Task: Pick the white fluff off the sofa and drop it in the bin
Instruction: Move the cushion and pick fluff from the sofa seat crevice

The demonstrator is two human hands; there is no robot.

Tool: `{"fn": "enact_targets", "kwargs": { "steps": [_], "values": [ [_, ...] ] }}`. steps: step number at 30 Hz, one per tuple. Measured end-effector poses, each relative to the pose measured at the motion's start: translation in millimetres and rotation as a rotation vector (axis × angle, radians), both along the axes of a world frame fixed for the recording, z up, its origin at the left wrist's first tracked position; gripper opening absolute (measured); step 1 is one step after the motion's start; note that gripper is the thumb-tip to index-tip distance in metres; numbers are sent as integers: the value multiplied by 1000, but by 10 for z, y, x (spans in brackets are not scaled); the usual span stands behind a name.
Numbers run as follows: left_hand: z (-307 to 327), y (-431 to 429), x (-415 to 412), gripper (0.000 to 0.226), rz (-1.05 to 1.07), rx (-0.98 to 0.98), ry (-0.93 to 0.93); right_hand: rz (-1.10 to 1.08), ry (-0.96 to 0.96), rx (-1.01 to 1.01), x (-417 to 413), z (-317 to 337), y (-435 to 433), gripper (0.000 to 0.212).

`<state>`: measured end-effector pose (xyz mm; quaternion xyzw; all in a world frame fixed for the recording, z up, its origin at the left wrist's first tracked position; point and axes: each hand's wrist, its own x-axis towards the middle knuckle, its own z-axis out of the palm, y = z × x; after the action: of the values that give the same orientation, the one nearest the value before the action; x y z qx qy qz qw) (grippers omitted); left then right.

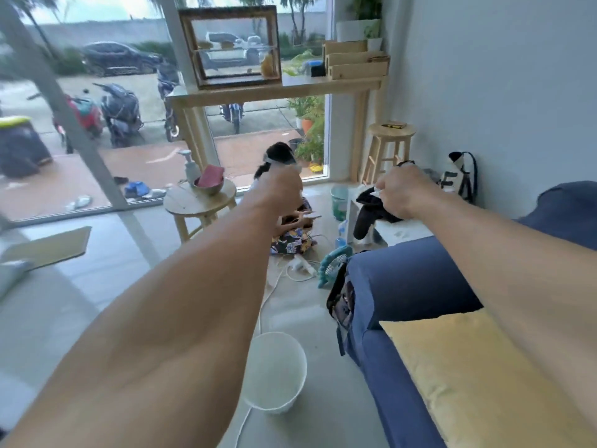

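View: head cam, single view.
L hand (pixel 281 186): arm stretched fwd, back of hand to cam, fingers curled under. Can't tell if it holds anything.
R hand (pixel 400 194): arm stretched fwd above sofa, fingers curled, tips pinch a small white bit.
white fluff (pixel 376 189): at R fingertips, in the air past sofa's far end, clear of the seat. Tiny and blurry.
sofa (pixel 403 279): blue, R side of frame, along the wall.
bin (pixel 295 388): white, upright on floor, just beside sofa's front edge near the arm end. Partly behind L forearm, well below both hands. Contents not readable.
cushion (pixel 468 367): yellow, on seat at sofa's near end, under R forearm.
bag (pixel 340 302): dark, hangs on outer face of sofa's arm.
fan (pixel 332 263): teal, on floor just beyond sofa's arm, white cable beside it.
low table (pixel 403 229): white, past sofa's far end, black garment on top, behind R hand.
side table (pixel 193 206): round, wood, centre-left on floor; bowl + pump bottle on top.
person (pixel 287 234): seated on floor, behind L hand.
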<state>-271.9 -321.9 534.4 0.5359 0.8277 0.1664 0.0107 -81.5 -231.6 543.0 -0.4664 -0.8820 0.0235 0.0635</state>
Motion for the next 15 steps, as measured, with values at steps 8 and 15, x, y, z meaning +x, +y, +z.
{"fn": "enact_targets", "kwargs": {
  "steps": [8, 15],
  "values": [
    [-376, -732, -565, 30, 256, -42, -25, 271, -17, -9, -961, -377, -332, 31],
    [-1139, -872, -737, 14, 372, -125, -76, 314, -16, -66, -1307, -1025, -308, 14]
  ]
}}
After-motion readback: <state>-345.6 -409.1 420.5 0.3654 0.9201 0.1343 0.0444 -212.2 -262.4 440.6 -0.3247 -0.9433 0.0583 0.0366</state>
